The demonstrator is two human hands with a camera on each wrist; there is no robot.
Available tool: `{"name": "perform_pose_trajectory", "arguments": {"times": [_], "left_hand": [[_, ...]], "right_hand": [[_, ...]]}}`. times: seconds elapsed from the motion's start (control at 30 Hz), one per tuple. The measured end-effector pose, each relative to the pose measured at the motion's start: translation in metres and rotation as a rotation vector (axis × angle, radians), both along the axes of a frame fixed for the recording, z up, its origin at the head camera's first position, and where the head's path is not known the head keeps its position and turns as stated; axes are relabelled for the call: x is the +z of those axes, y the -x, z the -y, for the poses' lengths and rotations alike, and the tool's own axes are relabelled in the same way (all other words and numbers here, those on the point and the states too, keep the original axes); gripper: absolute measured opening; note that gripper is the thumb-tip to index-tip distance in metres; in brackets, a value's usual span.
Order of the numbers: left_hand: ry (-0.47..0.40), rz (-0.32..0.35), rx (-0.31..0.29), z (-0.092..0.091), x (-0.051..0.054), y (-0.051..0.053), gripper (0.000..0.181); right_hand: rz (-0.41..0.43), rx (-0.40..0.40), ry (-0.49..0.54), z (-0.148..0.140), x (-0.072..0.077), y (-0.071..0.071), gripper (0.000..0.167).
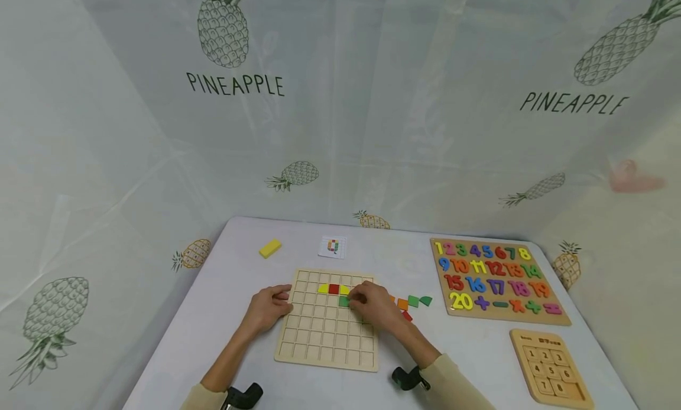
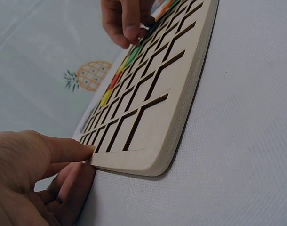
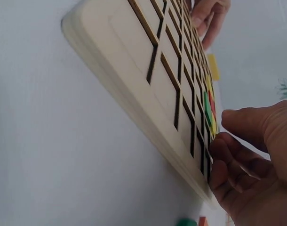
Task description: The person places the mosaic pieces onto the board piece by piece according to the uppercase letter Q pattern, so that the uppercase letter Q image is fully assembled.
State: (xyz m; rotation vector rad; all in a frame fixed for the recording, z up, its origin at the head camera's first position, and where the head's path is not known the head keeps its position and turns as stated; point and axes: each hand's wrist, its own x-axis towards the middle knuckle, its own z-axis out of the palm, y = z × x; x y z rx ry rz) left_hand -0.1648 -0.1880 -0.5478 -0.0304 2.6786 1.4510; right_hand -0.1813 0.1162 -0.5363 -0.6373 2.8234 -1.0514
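A wooden grid board (image 1: pixel 327 339) lies on the white table. My left hand (image 1: pixel 268 308) holds its left edge, one digit on the rim and the other fingers bent beside it in the left wrist view. Toward the board's far side, a red square (image 1: pixel 333 289) sits between two yellow rounded pieces (image 1: pixel 323 289), with a green square (image 1: pixel 343 302) below the right one. Over that end hovers my right hand (image 1: pixel 372 303), close to the green square. In the right wrist view its thumb (image 3: pixel 242 123) and loosely bent fingers stand apart, with no piece seen between them.
Right of the board lie loose orange (image 1: pixel 402 304), green (image 1: pixel 413 301) and red pieces (image 1: pixel 407 316), partly behind my right hand. A pattern card (image 1: pixel 332 254) and a yellow block (image 1: pixel 270 249) lie beyond it. Farther right are a number board (image 1: pixel 508 312) and a wooden digit puzzle (image 1: pixel 551 368).
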Motion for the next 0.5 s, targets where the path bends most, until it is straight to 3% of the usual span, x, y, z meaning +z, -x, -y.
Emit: {"name": "perform_pose_trajectory", "arguments": {"times": [0.3, 0.5], "left_hand": [[0.015, -0.007, -0.005, 0.001, -0.002, 0.002, 0.051], [0.008, -0.003, -0.001, 0.000, -0.003, 0.002, 0.051]], "right_hand": [[0.075, -0.106, 0.019, -0.045, 0.019, 0.001, 0.010], [0.163, -0.174, -0.049, -0.082, 0.030, 0.008, 0.009]]}}
